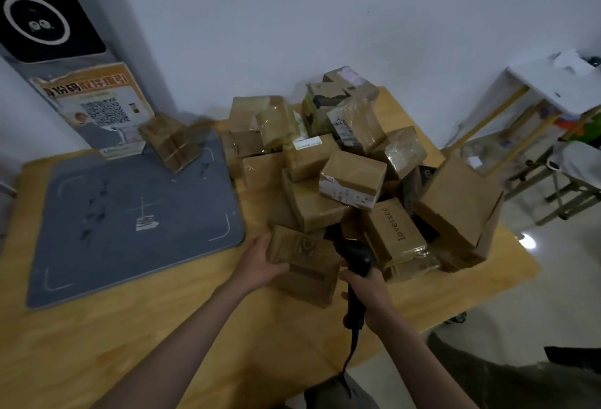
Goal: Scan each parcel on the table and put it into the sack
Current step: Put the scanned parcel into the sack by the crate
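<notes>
A pile of several brown cardboard parcels [353, 177] covers the right half of the wooden table [130, 343]. At the pile's near edge lies a flat brown parcel [309, 275] with a dark printed logo on top. My left hand [260, 262] grips its left end. My right hand [367, 291] holds a black handheld scanner [356, 265] by its grip, with its head right beside the parcel's right end; a cable hangs down from the handle. One more taped parcel [170, 145] sits apart at the far corner of the grey mat. No sack is in view.
A grey scanning mat [130, 223] with white corner marks lies on the table's left half. Behind it stands a grey kiosk [55, 34] with a QR-code poster [97, 106]. A white shelf unit [536, 115] stands on the floor at the right.
</notes>
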